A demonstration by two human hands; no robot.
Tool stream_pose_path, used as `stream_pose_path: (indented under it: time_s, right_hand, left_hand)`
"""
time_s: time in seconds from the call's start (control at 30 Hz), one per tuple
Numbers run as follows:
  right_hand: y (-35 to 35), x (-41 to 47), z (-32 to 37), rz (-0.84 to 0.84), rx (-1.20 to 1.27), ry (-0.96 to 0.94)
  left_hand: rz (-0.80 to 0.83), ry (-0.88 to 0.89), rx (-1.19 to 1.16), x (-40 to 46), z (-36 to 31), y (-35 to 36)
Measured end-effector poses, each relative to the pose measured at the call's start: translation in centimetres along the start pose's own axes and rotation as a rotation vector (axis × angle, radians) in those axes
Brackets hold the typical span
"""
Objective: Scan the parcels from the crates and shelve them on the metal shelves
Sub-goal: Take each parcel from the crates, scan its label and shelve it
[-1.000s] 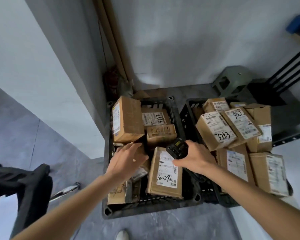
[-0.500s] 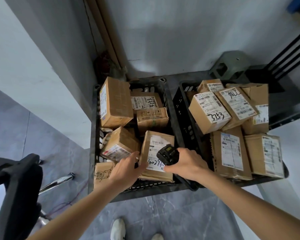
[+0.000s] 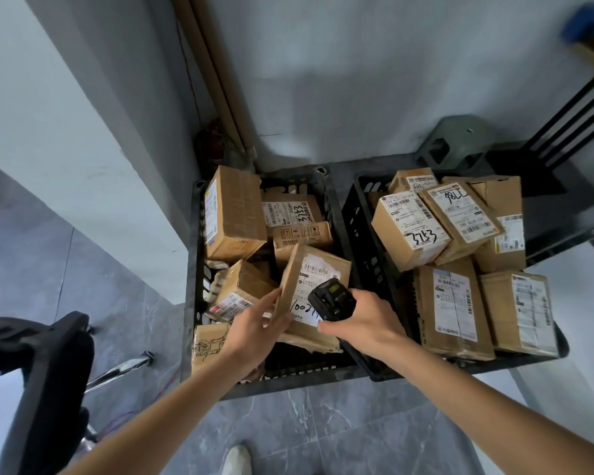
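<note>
Lifting is the change here: half a second ago the parcel (image 3: 314, 286) with the white label and the handwritten number lay flat among the others in the left crate (image 3: 199, 337), and now its left side is raised, so the box stands tilted with its label turned up toward the camera. The left hand (image 3: 254, 329) holds it at the lower left edge, with the fingers curled against the cardboard side and the thumb on the label face. The right hand (image 3: 360, 320) grips the black scanner (image 3: 330, 298) firmly, and the head of the scanner is just over the lower part of the label and covers some of the written number. The printed barcode at the top of the label is free to see.

For the task this means, in my judgement, that the parcel is chosen and the scanning step is now in hand. The parcel is not yet out of the crate; its lower right corner seems to rest on the boxes below. The right crate (image 3: 357, 234) beside it is full of parcels, so most of the work remains.

The next move probably needs the scanner to point a little higher, at the barcode, while the left hand keeps the box steady. No metal shelf is clearly in view.
</note>
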State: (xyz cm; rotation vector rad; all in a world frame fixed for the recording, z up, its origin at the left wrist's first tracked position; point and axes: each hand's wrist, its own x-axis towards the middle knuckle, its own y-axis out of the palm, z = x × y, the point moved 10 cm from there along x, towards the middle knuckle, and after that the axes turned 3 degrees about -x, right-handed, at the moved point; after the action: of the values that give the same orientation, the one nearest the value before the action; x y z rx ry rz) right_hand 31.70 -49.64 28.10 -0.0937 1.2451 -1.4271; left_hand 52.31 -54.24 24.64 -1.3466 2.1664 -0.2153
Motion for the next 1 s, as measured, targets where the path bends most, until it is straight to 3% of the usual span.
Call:
stream_pose_path:
  time_s: [0.27,0.6,0.8,1.0]
  right_hand:
    - [-10.3,-5.9,6.2,-0.198,0.117,-0.134]
    - [-29.0,-20.7,13.7,-0.457,0.218,-0.335]
    - [-37.3,-31.4,14.2,-0.607,0.246,-0.356]
    - [-40.9,-40.7,11.1,-0.74,0.337,-0.325]
  left_hand:
    - [-0.031,0.08,-0.159,-2.3,-11.0,-5.7]
    - [-0.116,0.349,-0.308,-9.3,-32.5,-13.8]
    - [-0.102,0.519,-0.271,-14.5,-43.9,-14.9]
    - [-0.007,0.648,-0.278,-19.8,-50.6,-13.0]
